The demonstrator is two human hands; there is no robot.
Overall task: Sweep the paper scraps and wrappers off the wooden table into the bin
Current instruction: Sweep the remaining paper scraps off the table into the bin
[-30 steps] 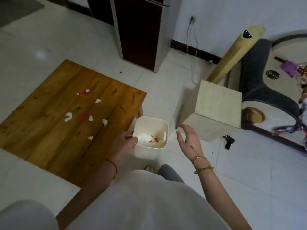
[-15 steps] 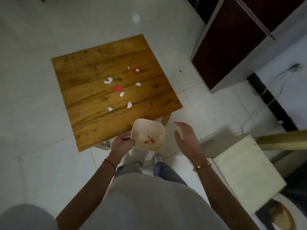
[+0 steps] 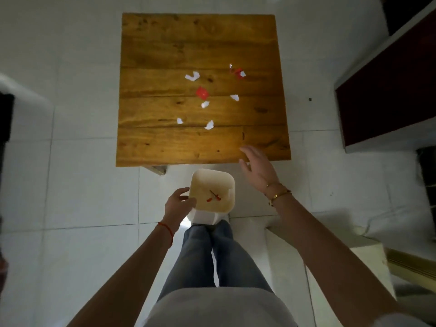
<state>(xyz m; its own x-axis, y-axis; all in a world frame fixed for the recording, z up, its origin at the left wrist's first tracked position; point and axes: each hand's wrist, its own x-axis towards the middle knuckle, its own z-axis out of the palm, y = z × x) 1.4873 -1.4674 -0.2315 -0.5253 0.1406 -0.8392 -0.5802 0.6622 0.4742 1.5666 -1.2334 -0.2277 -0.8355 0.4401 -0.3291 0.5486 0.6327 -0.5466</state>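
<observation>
A low square wooden table (image 3: 165, 142) stands on the tiled floor ahead of me. Several white paper scraps (image 3: 192, 76) and red wrapper pieces (image 3: 202, 93) lie scattered around its middle and right. A small cream bin (image 3: 225, 205) sits just below the table's near edge, with a few red bits at its bottom. My left hand (image 3: 178, 204) grips the bin's left rim. My right hand (image 3: 258, 169) hovers open over the table's near right edge, holding nothing.
A dark red cabinet (image 3: 389, 90) stands to the right of the table. A pale box-like stool (image 3: 330, 267) sits at my right side. My legs in jeans (image 3: 212, 256) are directly behind the bin. White floor tiles surround the table.
My view has turned to face the table squarely. My right hand has risen from beside the bin to the table's near edge. The left hand still holds the bin.
</observation>
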